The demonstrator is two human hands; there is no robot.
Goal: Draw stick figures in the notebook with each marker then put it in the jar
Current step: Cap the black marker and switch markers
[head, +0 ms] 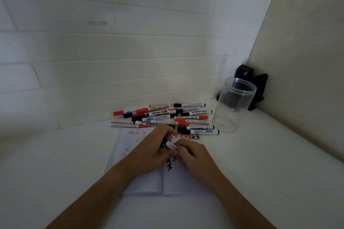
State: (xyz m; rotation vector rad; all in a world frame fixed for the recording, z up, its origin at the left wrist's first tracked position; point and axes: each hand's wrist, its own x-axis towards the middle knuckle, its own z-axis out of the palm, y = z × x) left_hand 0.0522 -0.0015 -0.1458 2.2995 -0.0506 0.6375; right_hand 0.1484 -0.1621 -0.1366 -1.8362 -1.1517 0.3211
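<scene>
Left hand (151,147) over the open notebook (143,182), fingers curled round a white-barrelled marker (170,144). Marker tilted, between both hands, above the right-hand page. Right hand (191,151) just beside, fingers curled, fingertips pinching the marker's near end; cap on or off, cannot tell. Red and black stick figures (183,136) along the page top, black ones lower down. Pile of markers (167,117) beyond the notebook. Clear jar (233,106) at far right, upright, near the corner.

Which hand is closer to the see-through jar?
Right. The right hand lies below-left of the jar; the left hand sits farther left, both gripping a marker over the notebook.
</scene>
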